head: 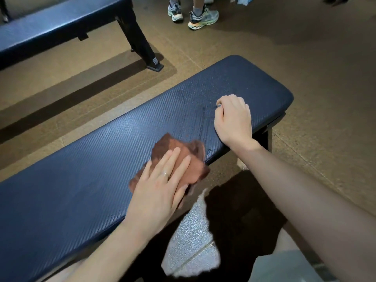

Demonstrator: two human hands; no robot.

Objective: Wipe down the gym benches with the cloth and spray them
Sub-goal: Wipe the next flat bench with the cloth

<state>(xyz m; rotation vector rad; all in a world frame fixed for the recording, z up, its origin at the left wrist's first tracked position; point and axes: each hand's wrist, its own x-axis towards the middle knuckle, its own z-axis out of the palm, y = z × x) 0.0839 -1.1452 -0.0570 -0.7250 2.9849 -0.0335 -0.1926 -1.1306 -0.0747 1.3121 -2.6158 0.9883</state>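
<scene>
A dark blue padded gym bench (85,180) runs from lower left to upper right. A crumpled reddish-brown cloth (183,159) lies on its near edge. My left hand (160,188) presses flat on the cloth with straight fingers. My right hand (234,119) hovers over the bench's right end, fingers curled round a small thing that is almost wholly hidden. Only a bluish tip of it shows by the forefinger. Wet droplets and a damp streak (203,119) mark the pad just left of that hand.
A second blue bench (50,25) on black legs stands at the upper left. A person's feet in sports shoes (193,15) stand on the brown floor beyond. Open floor lies to the right of the bench.
</scene>
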